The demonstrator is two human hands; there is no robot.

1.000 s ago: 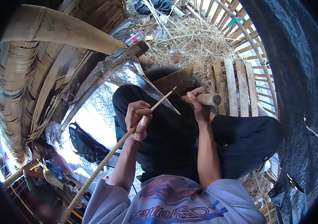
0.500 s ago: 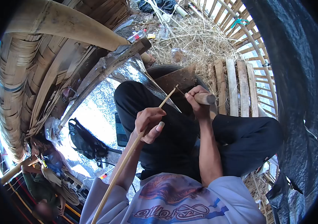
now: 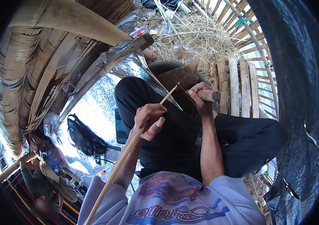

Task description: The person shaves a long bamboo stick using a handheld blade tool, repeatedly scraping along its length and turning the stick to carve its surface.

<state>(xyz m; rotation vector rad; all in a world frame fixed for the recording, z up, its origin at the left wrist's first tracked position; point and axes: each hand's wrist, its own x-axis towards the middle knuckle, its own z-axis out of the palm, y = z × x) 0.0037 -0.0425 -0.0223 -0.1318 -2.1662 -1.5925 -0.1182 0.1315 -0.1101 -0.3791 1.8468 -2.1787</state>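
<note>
Over on the left, another person (image 3: pixel 41 182) sits in a green top, and a black backpack (image 3: pixel 88 138) lies on the shiny sheeting. Next comes the slender stick (image 3: pixel 119 168), slanting up from beside the left sleeve and passing over the dark-trousered legs. The left hand (image 3: pixel 149 119) is wrapped around it, thumb to the right of the shaft. That hold looks sound to me: the fingers sit well back from the stick's tip (image 3: pixel 173 88), and a firm grip there should stop it twisting. Just right of the tip runs a thin dark sliver (image 3: pixel 182 87), perhaps a blade seen edge-on; I can't tell whether it touches. A rusty plate (image 3: pixel 181 72) shows beyond. The right hand (image 3: pixel 200 98) is clenched on a thick wooden handle (image 3: pixel 209 95). I'd want light, shallow pressure, the wrist steady, any edge angled clear of fingers and knees. Farther right stand wooden slats (image 3: pixel 234 86).
</note>
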